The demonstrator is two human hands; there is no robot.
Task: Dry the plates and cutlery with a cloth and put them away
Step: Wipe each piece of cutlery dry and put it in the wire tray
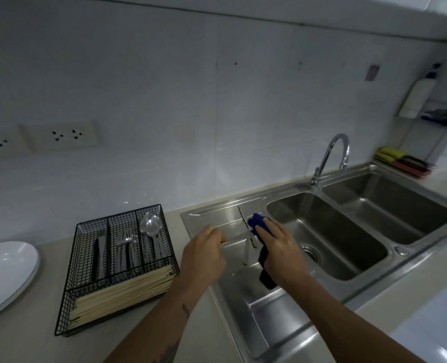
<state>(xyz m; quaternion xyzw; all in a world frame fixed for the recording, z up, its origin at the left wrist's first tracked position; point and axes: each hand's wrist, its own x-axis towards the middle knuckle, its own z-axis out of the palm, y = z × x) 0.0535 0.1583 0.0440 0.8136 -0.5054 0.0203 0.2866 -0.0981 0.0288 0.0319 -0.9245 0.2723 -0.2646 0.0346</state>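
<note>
Two hands, left (204,254) gripping knife (242,218), right (280,247) wrapping cloth (259,221)

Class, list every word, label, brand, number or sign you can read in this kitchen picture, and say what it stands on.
No text can be read anywhere.
White bottle on the wall rack: any label is too blurred to read.
Grey wall plate: no legible marking.
Wall sockets: only holes, no print.

I see the plates (6,268) stacked at far left on the counter (47,347). The cutlery basket (117,265) sits between them and the sink (348,231), whose faucet (332,155) stands behind.
</note>
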